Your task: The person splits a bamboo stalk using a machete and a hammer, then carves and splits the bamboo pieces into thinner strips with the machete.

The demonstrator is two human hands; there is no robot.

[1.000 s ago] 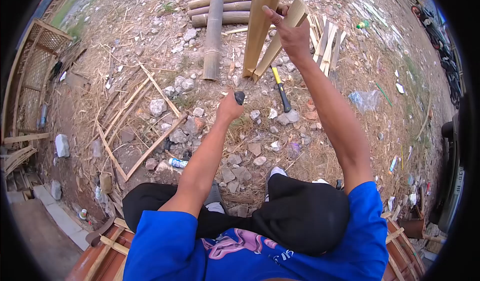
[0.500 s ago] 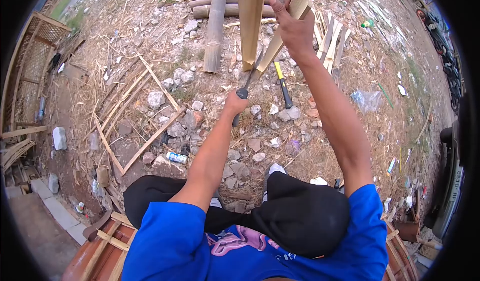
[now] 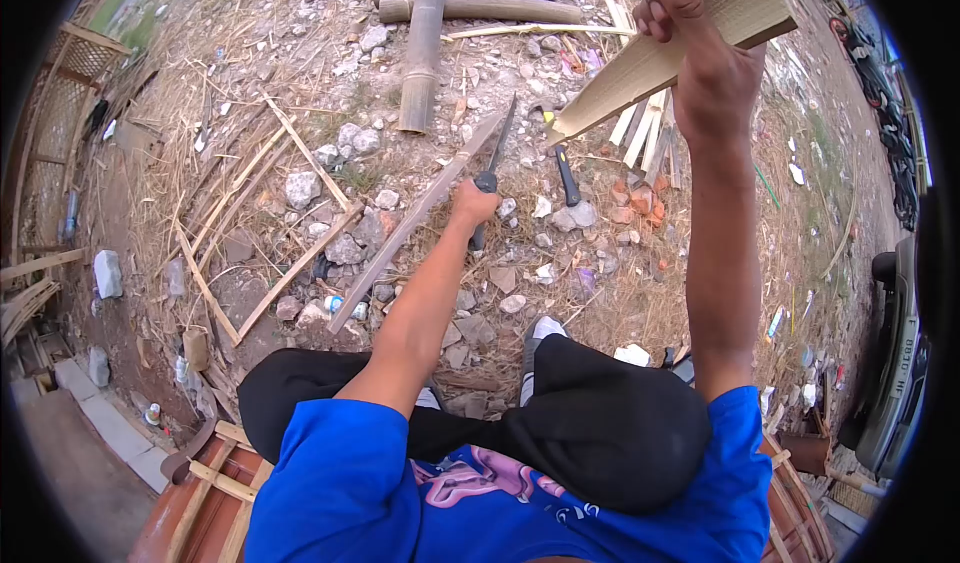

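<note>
Above the stony, straw-strewn ground (image 3: 640, 313), your right hand (image 3: 700, 53) grips a pale, flat-looking split bamboo piece (image 3: 635, 75), its long axis slanting down-left toward the hammer (image 3: 568, 178), while your left hand (image 3: 475, 206) clasps a knife (image 3: 503, 135), narrow blade pointing away.

gap between knife (image 3: 505, 135) and hammer (image 3: 567, 176); stones (image 3: 575, 217) crowd near end

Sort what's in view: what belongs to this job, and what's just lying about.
In the job:
knife, in the left hand
split bamboo, in the right hand
round bamboo poles, probably stock
black-handled tool, probably

Just lying about, it seems:
stones
blue-and-white container
white block
</note>
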